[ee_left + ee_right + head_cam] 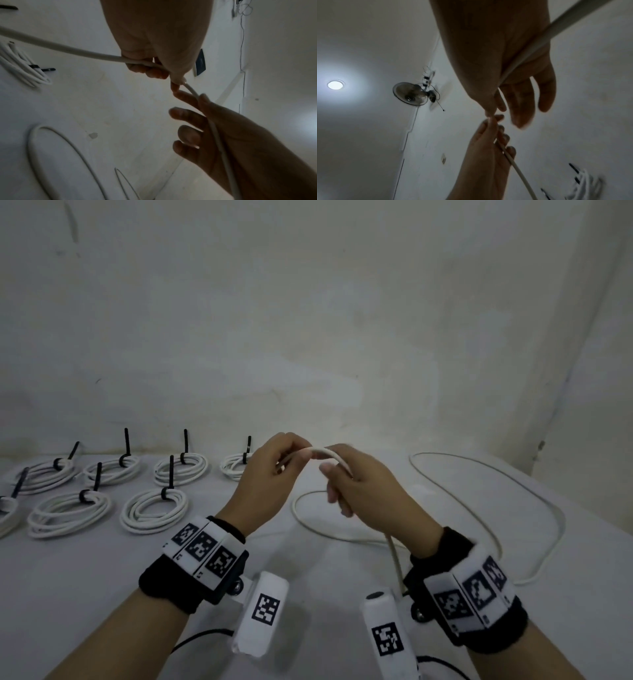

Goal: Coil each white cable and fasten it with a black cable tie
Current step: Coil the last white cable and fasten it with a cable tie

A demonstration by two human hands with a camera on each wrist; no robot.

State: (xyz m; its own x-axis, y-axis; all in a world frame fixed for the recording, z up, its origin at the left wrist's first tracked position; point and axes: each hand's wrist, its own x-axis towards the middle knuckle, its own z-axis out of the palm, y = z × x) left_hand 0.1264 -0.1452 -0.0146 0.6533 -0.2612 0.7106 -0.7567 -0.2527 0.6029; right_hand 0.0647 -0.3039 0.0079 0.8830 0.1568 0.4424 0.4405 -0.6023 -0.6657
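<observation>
Both hands are raised above the table and meet on one loose white cable (325,451). My left hand (291,455) curls its fingers round the cable (68,49) in the left wrist view. My right hand (334,472) pinches it between thumb and forefinger, with the other fingers (188,115) loosely spread. In the right wrist view the cable (539,40) crosses the right hand's (513,94) palm to the left hand (488,142). The rest of the cable lies in wide loops (479,474) on the table to the right.
Several coiled white cables (154,508), each bound with a black tie (169,474), lie in rows on the left of the white-covered table (102,577). A wall (308,337) rises just behind. Black leads (198,637) trail at the near edge.
</observation>
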